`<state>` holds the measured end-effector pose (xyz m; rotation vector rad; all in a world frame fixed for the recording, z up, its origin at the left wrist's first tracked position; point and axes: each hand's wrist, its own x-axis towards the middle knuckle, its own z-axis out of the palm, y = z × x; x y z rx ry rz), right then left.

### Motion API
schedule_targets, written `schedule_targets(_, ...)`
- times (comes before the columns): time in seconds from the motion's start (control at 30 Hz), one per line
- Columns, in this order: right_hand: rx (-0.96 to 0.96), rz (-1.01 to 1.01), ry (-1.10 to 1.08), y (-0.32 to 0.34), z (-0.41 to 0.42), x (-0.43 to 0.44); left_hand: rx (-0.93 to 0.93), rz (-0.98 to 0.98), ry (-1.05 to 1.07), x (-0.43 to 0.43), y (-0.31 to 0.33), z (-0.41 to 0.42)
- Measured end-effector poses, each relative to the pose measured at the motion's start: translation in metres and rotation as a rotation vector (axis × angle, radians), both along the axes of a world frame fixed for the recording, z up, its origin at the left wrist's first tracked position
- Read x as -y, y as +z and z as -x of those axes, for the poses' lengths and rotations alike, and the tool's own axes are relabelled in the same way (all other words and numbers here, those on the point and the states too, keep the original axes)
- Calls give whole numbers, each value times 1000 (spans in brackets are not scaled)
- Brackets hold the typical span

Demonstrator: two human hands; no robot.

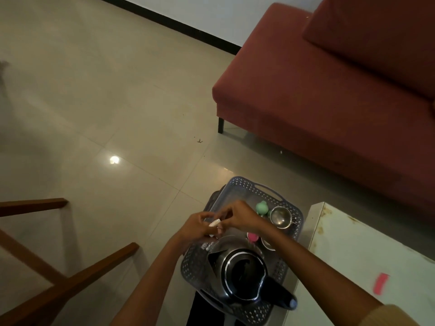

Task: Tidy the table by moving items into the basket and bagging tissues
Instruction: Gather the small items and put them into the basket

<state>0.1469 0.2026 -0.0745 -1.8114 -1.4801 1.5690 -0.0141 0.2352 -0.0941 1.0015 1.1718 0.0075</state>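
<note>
A grey perforated basket (pixel 237 184) stands on a dark stool beside the white table (pixel 367 250). Inside it are a steel kettle (pixel 242 276) with a black handle, a small steel bowl (pixel 280 217), a mint green item (pixel 261 207) and a pink item (pixel 253 236). Above the basket's left side my left hand (pixel 197 228) and my right hand (pixel 240 215) meet. Both pinch a small white tube-like object (pixel 215 222) between their fingertips; what it is I cannot tell.
A pink flat item (pixel 381 284) lies on the stained white table at the right. A red sofa (pixel 329 90) stands behind the basket. Wooden chair arms (pixel 70 285) reach in at the lower left. Glossy tiled floor (pixel 113 118) spreads to the left.
</note>
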Motion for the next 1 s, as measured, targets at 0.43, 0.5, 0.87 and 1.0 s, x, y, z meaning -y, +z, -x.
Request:
schedule_targets(0.43,-33,203,-168,-30,-20,-2,-109,-442,-103,8,-18,4)
schedule_targets(0.5,5,229,-137,-41,-17,-6,-154,-464,-180,12,-21,6)
schedule_targets(0.87,374,224,106,-83,2,-15,-172,-496,14,12,-27,31)
schedule_targets(1.0,441,219,163,-96,5,-16,-186,-457,12,14,-30,35)
